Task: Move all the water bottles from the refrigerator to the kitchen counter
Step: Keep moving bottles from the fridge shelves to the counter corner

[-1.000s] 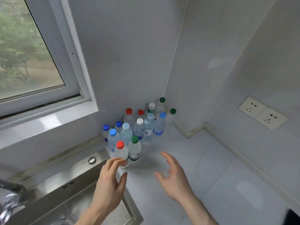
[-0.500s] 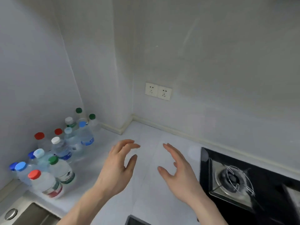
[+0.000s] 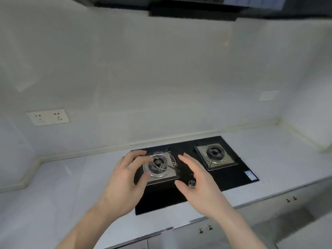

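Both hands empty. Left hand and right hand held out over the counter, fingers spread and loosely curled, well apart from each other, gripping nothing.

Change since a second ago: the view has swung right. Then, the cluster of water bottles stood in the counter corner beside the sink, hands just leaving it. Half a second ago the bottles sat at the frame's 8 o'clock with the stove edge coming in at 4 o'clock. Now the bottles are out of view altogether, off past 9 o'clock; they were last seen on the counter.

In view now: black stove at centre, running toward 3 o'clock. Left burner partly behind the left hand's fingertips, with thin bent wire over it. Right burner at 2 o'clock, uncovered. A small metal knob shows just beside the right palm. Wall socket at 9 o'clock. Dark hood at 12 o'clock. Cabinet fronts with small handles along the bottom edge. Refrigerator not in view.

Reading: a delivery looks finished, and the person appears to be turning away for another trip. Whether bottles remain in the refrigerator cannot be told from here. Next move would need a continued turn to find it.
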The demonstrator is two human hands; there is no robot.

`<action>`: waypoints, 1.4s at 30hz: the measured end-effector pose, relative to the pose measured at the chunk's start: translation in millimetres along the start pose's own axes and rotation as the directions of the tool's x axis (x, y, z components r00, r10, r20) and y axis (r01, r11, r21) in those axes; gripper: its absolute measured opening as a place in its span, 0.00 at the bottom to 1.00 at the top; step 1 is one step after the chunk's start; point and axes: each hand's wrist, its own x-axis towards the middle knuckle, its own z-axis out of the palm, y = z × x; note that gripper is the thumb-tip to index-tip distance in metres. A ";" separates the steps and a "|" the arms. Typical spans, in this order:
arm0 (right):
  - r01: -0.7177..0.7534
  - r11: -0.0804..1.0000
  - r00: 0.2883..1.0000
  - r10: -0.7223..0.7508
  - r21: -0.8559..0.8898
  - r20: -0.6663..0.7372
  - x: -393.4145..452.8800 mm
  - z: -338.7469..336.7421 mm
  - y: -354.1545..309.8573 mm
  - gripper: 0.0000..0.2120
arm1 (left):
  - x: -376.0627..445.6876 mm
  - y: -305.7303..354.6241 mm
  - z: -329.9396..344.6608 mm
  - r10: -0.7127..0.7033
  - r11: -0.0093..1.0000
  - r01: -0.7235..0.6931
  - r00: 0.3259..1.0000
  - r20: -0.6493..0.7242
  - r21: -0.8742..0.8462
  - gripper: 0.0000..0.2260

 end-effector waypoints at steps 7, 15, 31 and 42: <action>-0.060 0.998 0.975 0.052 -0.032 -0.217 -71.4 -107.2 50.3 0.33 | 24.1 109.7 78.6 0.198 0.978 -0.187 0.972 0.128 -0.090 0.14; -0.251 0.965 0.835 0.177 -0.074 -0.521 -166.0 -224.8 102.0 0.32 | 62.3 235.6 175.6 0.482 0.875 -0.438 0.825 0.296 -0.206 0.15; -0.568 0.823 0.417 0.308 0.019 -0.855 -247.3 -402.3 181.5 0.31 | 155.7 463.5 367.2 0.815 0.579 -0.604 0.447 0.369 -0.548 0.16; -0.635 0.769 0.224 0.271 0.070 -0.936 -245.2 -489.3 228.3 0.31 | 231.0 562.1 470.7 0.892 0.451 -0.599 0.271 0.363 -0.661 0.16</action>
